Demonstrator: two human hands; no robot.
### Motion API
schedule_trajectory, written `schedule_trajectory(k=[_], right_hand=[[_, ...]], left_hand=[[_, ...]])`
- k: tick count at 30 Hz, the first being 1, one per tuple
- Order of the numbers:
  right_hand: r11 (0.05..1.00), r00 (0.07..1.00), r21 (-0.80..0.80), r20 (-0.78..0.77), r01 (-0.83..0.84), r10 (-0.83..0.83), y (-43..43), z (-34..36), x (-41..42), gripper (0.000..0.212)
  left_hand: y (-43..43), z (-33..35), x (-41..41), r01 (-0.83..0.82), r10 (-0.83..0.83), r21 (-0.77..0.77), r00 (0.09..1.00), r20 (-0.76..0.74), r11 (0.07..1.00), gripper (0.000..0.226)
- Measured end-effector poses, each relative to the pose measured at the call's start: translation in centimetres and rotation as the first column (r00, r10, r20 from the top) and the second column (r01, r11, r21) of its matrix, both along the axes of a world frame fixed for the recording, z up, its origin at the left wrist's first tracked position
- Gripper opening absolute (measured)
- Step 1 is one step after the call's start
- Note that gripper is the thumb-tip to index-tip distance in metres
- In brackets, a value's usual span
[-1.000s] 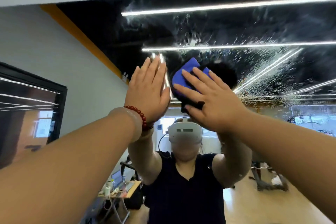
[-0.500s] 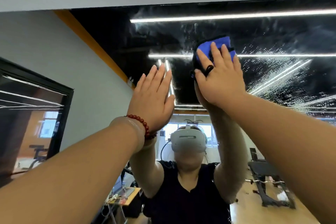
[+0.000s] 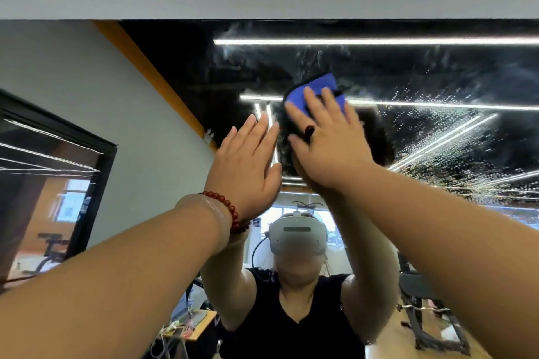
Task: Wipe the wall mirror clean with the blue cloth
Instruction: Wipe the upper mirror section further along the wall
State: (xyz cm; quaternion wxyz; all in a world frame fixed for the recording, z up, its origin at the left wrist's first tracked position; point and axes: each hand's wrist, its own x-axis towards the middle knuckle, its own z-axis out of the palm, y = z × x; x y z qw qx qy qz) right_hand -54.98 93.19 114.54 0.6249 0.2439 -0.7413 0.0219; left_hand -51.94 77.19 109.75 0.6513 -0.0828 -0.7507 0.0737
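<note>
- Our right hand (image 3: pixel 329 146) lies flat on the blue cloth (image 3: pixel 318 87) and presses it against the wall mirror (image 3: pixel 437 73). Its fingers are straight and slightly spread, and none curls round the cloth.
- The blue cloth sits high on the glass, between two of the reflected light strips (image 3: pixel 379 41). Its top edge and dark border show above our fingertips, and the rest is hidden under the palm.
- Our left hand (image 3: pixel 248 166) is open too, with its fingers straight and close together. It is set against the glass just beside the right hand, to its left and a little lower.
- A string of red beads (image 3: pixel 230 210) circles our left wrist.
- Right of the cloth, the mirror is speckled with fine droplets (image 3: pixel 437 131). Pale smears show on the glass above the cloth.
- In the mirror we see our own reflection: a white headset (image 3: pixel 297 234), a dark sleeveless top, and both arms raised to meet our hands.
- Off to the left, a black-framed panel (image 3: pixel 58 169) hangs on the grey wall (image 3: pixel 87 76), well apart from our hands.
</note>
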Motion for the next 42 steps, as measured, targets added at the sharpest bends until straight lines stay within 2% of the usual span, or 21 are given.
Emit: schedule_trajectory(k=[2, 3, 6, 9, 10, 13, 15, 17, 20, 21, 22, 26, 28, 31, 33, 34, 37, 39, 40, 42], right_hand=[[0.991, 0.998, 0.127, -0.052, -0.032, 0.039, -0.1, -1.0, -0.2, 0.06], [0.99, 0.996, 0.133, -0.068, -0.046, 0.056, 0.2, -0.6, -0.3, 0.063], [1.0, 0.999, -0.015, -0.036, -0.009, 0.009, 1.4, 2.5, -0.8, 0.059], [0.982, 0.999, -0.187, 0.023, 0.039, -0.035, 0.9, 4.7, -0.4, 0.058], [0.984, 0.999, -0.175, 0.014, 0.039, -0.037, 0.2, 4.6, -0.2, 0.058], [0.999, 0.999, 0.041, -0.047, 0.008, -0.006, -1.9, 2.9, 0.1, 0.058], [0.993, 0.998, 0.12, -0.069, 0.002, 0.006, -1.8, 2.6, 0.1, 0.058], [0.999, 0.998, 0.043, -0.069, 0.005, -0.002, -1.1, 4.3, -0.3, 0.058], [0.976, 0.999, -0.218, 0.041, 0.008, 0.002, -0.7, 7.5, -0.3, 0.058], [0.97, 0.998, -0.244, 0.055, 0.016, -0.003, -1.2, 7.9, -0.2, 0.058], [0.977, 0.999, -0.21, 0.045, 0.027, -0.018, -2.0, 7.7, 0.0, 0.058], [0.994, 0.997, 0.106, -0.073, 0.003, 0.005, -3.9, 5.6, 0.2, 0.057], [0.998, 0.998, 0.065, -0.066, 0.008, -0.004, -2.7, 6.8, 0.2, 0.057], [0.987, 0.999, -0.155, 0.025, 0.033, -0.03, -1.0, 9.1, 0.0, 0.058], [0.973, 0.999, -0.227, 0.042, 0.037, -0.029, -1.7, 9.9, 0.1, 0.059], [0.978, 0.999, -0.204, 0.031, 0.03, -0.024, -2.5, 10.0, 0.4, 0.059], [0.999, 0.999, 0.039, -0.034, 0.003, -0.001, -5.0, 9.3, 0.8, 0.058], [0.992, 0.998, 0.127, -0.058, -0.003, 0.01, -5.1, 9.5, 0.8, 0.057], [0.994, 0.998, 0.111, -0.064, -0.003, 0.01, -4.6, 10.0, 0.7, 0.057], [1.0, 0.999, -0.026, -0.043, 0.014, -0.015, -3.3, 11.2, 0.4, 0.058]], left_hand=[[0.0, 0.6, 0.7, 0.022, -0.023, -0.022, 0.998, -0.05, 1.0, 0.061], [-0.1, 1.2, 1.1, 0.021, -0.024, -0.046, 0.996, -0.081, 0.999, 0.058], [-1.0, 4.2, 2.1, -0.05, 0.036, -0.119, 0.992, -0.12, 0.992, 0.056], [-1.9, 6.9, 2.1, -0.096, 0.095, -0.015, 0.993, -0.066, 0.995, 0.061], [-2.1, 7.4, 1.8, -0.11, 0.11, 0.01, 0.993, -0.045, 0.994, 0.063], [-2.6, 7.5, 0.6, -0.104, 0.105, 0.031, 0.994, -0.022, 0.994, 0.065], [-2.9, 7.1, 0.0, -0.086, 0.087, 0.043, 0.996, -0.032, 0.995, 0.064], [-3.2, 7.1, -0.3, -0.063, 0.065, 0.033, 0.996, -0.058, 0.997, 0.063], [-3.3, 7.0, -0.3, -0.06, 0.061, 0.029, 0.997, -0.051, 0.998, 0.063], [-3.3, 7.1, -0.4, -0.063, 0.064, 0.028, 0.997, -0.049, 0.998, 0.063], [-3.4, 7.1, -0.5, -0.06, 0.061, 0.022, 0.997, -0.05, 0.998, 0.063], [-3.6, 7.1, -0.4, -0.02, 0.022, 0.023, 0.998, -0.058, 1.0, 0.069], [-3.5, 7.1, -0.3, -0.016, 0.016, 0.015, 0.999, -0.039, 1.0, 0.065], [-3.8, 7.8, 0.7, -0.019, 0.017, -0.024, 0.996, -0.092, 1.0, 0.061], [-4.3, 9.0, 1.6, -0.017, 0.011, -0.044, 0.991, -0.136, 0.999, 0.054], [-4.7, 9.6, 1.9, -0.023, 0.017, -0.045, 0.99, -0.137, 0.999, 0.054], [-5.7, 10.9, 1.7, -0.072, 0.074, 0.024, 0.994, -0.076, 0.997, 0.065], [-6.1, 11.4, 1.1, -0.096, 0.099, 0.067, 0.994, -0.039, 0.993, 0.066], [-6.3, 11.6, 0.9, -0.102, 0.104, 0.069, 0.994, -0.028, 0.992, 0.067], [-6.5, 11.7, 0.7, -0.103, 0.104, 0.059, 0.994, -0.025, 0.993, 0.066]])
